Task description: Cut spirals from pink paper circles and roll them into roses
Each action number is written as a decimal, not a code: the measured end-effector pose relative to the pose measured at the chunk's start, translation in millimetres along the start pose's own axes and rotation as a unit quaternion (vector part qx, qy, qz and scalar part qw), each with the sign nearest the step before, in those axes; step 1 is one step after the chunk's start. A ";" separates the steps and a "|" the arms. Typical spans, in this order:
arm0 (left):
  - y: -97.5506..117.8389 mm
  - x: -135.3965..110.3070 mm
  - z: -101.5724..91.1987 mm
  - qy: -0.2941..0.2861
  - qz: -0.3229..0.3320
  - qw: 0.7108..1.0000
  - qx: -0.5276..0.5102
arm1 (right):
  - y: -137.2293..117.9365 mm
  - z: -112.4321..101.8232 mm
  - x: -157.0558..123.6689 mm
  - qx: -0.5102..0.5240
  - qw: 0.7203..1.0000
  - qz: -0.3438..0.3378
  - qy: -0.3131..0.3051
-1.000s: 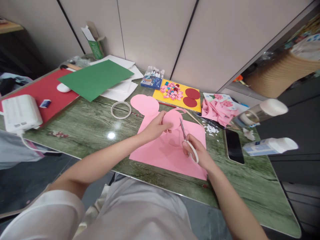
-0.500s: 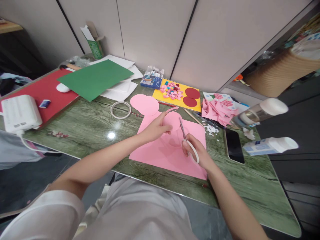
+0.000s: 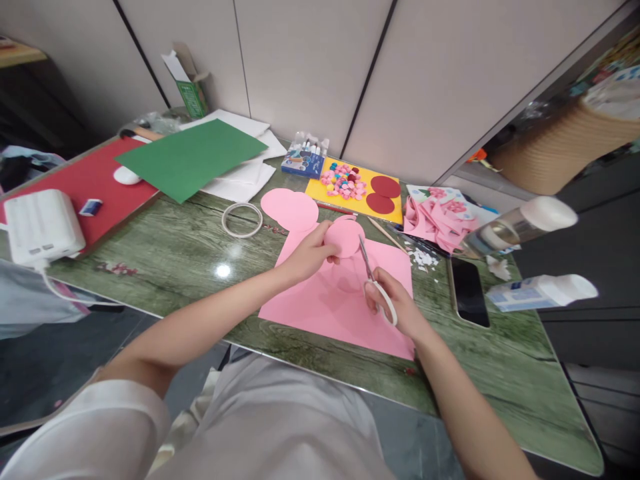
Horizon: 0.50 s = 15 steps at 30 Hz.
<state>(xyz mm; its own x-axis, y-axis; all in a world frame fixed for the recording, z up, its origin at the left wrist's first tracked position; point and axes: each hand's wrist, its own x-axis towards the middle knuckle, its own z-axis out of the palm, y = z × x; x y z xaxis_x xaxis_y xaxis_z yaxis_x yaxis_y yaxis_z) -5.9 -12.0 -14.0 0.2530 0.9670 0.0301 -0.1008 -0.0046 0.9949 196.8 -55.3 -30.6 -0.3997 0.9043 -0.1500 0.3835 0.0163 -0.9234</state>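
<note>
My left hand (image 3: 314, 252) pinches a round pink paper piece (image 3: 345, 238) by its left edge, above a large pink sheet (image 3: 320, 310). A thin pink strip shows behind the circle's upper edge. In my right hand (image 3: 393, 300) are scissors (image 3: 384, 301) with white handles, my fingers closed through the loops. Their blades point up and away from me and meet the circle's right edge. Whether the blades are parted is too small to tell. Pink paper circles (image 3: 295, 210) lie overlapping at the sheet's far left corner.
Behind the sheet lies yellow paper (image 3: 359, 204) bearing small coloured pieces and dark red circles (image 3: 384, 187). Pink scraps (image 3: 440, 223), a phone (image 3: 469, 291) and bottles (image 3: 543, 292) stand or lie right. Leftward are a tape roll (image 3: 241, 221), green sheet (image 3: 193, 157) and power bank (image 3: 44, 227).
The pink circle has turned in my left hand and now faces up more fully. The thin strip at its upper edge has shifted behind it. My right hand stays almost still.
</note>
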 end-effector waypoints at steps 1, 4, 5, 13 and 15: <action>0.9 -0.3 -0.1 -0.005 -0.001 1.000 -0.001 | 0.0 0.1 0.0 -0.001 1.000 0.000 -0.002; 4.0 -1.8 0.3 -0.022 -0.005 1.000 -0.001 | -0.9 0.5 0.2 0.000 1.000 -0.004 -0.005; 4.8 -2.4 0.6 -0.027 -0.010 1.000 -0.002 | -1.2 0.8 0.3 0.000 1.000 -0.005 -0.004; 2.3 -3.6 3.5 -0.023 -0.059 0.998 -0.013 | 0.3 3.4 1.0 -0.008 1.000 -0.002 0.012; 1.1 -3.0 3.4 -0.013 -0.065 0.998 -0.011 | 1.1 3.6 0.9 -0.014 1.000 -0.002 0.013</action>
<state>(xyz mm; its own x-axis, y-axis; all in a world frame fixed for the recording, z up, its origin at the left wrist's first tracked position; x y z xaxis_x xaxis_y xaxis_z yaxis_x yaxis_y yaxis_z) -3.5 -15.8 -12.6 0.2901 0.9521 -0.0963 -0.0872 0.1265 0.9881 193.9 -55.9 -33.0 -0.3792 0.9153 -0.1359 0.4053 0.0323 -0.9136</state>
